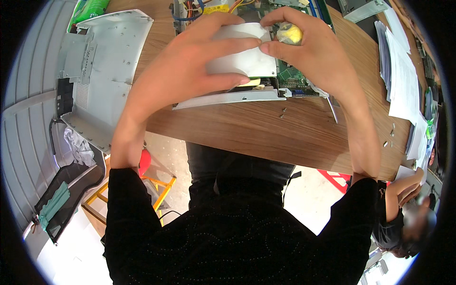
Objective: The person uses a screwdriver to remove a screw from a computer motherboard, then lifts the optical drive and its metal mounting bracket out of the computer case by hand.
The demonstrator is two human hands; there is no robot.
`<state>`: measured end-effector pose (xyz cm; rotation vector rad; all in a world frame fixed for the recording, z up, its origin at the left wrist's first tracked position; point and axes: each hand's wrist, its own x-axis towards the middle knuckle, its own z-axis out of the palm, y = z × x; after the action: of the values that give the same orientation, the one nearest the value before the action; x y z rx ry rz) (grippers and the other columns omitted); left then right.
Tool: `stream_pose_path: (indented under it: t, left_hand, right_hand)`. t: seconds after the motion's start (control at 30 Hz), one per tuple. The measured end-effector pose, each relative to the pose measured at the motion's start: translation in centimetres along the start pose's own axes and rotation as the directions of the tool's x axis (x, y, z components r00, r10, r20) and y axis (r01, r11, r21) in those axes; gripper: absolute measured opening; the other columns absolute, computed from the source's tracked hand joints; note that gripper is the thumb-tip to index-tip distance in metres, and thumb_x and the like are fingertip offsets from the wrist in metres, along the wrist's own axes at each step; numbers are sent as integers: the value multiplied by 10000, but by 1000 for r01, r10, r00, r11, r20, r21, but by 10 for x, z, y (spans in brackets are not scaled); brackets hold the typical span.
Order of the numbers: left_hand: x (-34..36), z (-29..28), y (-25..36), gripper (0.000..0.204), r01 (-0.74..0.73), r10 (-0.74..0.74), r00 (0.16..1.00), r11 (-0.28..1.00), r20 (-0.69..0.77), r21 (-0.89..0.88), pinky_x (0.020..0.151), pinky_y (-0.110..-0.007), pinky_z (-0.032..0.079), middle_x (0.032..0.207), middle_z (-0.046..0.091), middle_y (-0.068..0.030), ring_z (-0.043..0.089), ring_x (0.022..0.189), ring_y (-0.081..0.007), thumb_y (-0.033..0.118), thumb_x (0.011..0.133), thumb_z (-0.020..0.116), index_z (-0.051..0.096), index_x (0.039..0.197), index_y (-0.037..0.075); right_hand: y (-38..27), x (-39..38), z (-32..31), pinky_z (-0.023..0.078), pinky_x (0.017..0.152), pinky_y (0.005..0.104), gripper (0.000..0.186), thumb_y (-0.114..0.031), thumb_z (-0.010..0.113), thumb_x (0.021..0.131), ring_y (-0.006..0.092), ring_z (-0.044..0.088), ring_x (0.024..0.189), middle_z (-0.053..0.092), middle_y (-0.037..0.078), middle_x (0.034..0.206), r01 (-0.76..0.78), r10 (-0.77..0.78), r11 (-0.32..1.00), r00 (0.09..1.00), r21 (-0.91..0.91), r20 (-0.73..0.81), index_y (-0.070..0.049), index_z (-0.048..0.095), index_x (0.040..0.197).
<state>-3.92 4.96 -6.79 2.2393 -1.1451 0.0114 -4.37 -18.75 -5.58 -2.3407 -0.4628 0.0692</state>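
A light grey metal box [242,59], like a drive unit, sits within an open computer case [228,98] at the table's far side. My left hand [194,59] spans it, fingertips on its top and thumb at its near edge. My right hand [316,52] has thumb and forefinger tips at the box's right side. Within that grip sits a yellow and clear knob [290,34], like a screwdriver's handle end; a thin rod [332,109] shows below the wrist. Beside the box lie a green circuit board [289,73] and coloured cables [237,5].
A large grey case cover [111,61] lies at the left, near a green packet [90,10]. Paper stacks [399,71] occupy the right side. Small loose bits [283,111] lie on the wooden table [228,123]. Another person [403,213] is at the lower right; a yellow-framed stool [164,194] stands below.
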Motion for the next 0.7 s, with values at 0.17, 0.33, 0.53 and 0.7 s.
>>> stream_pose_path:
  t: [0.17, 0.33, 0.53, 0.7]
  left_hand:
    - [0, 3, 0, 568, -19, 19, 1000, 999, -17, 28, 913, -387, 462, 1304, 514, -107, 550, 1119, -330, 151, 692, 802, 633, 1234, 180]
    - [-2, 4, -1, 577, -12, 13, 1000, 999, -15, 43, 912, -389, 465, 1308, 512, -102, 538, 1138, -327, 151, 687, 804, 631, 1236, 189]
    - [-3, 6, -1, 580, -33, 34, 999, 998, -7, 54, 926, -392, 464, 1324, 506, -100, 526, 1159, -327, 147, 676, 809, 636, 1227, 190]
    - [-3, 7, 0, 556, -36, 35, 999, 997, 16, 70, 952, -397, 455, 1338, 500, -103, 509, 1183, -332, 163, 687, 803, 636, 1217, 182]
  right_hand:
    - [-13, -1, -3, 464, 736, 288, 296, -210, 730, 808, 142, 589, 785, 643, 60, 867, -84, 83, 996, 996, 36, 38, -73, 640, 1054]
    - [-11, -3, -1, 463, 723, 280, 292, -208, 731, 814, 128, 585, 771, 641, 51, 851, -85, 84, 994, 996, 64, 19, -79, 639, 1060]
    - [5, -7, 3, 472, 782, 373, 349, -210, 723, 774, 315, 626, 836, 667, 166, 948, 20, -16, 998, 998, 64, -60, -41, 634, 1066]
    - [4, -10, 3, 471, 810, 376, 371, -209, 711, 786, 325, 632, 884, 668, 175, 978, -92, 92, 994, 996, 52, 1, -42, 617, 1104]
